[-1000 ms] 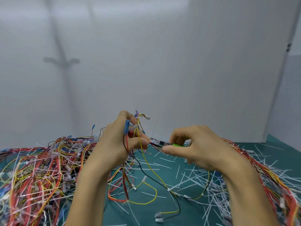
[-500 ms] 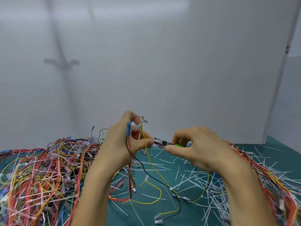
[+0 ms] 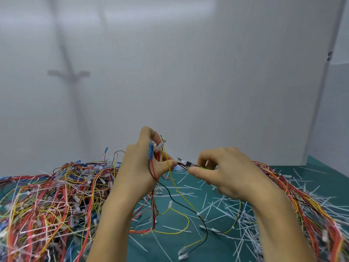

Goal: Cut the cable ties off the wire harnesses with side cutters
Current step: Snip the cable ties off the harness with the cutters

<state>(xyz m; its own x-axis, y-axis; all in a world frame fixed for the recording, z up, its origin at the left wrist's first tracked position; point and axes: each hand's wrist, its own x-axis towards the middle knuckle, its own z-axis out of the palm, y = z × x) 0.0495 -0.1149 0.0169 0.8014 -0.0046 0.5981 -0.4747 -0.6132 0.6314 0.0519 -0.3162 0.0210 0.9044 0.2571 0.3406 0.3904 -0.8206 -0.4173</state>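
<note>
Two hands meet at centre frame: the left hand [image 3: 139, 167] pinches a wire harness [image 3: 171, 190] between closed fingers, the right hand [image 3: 224, 173] wraps shut around side cutters [image 3: 186, 163], whose tip touches the wires beside the left thumb, above the green table [image 3: 321, 173].

We face a plain white wall [image 3: 188, 82] filling twelve o'clock, softly and evenly lit. A faint grey shadow [image 3: 69, 73] crosses it at ten o'clock. At two o'clock a panel edge [image 3: 327, 59] runs down. Below lies a teal tabletop [image 3: 321, 167].
</note>
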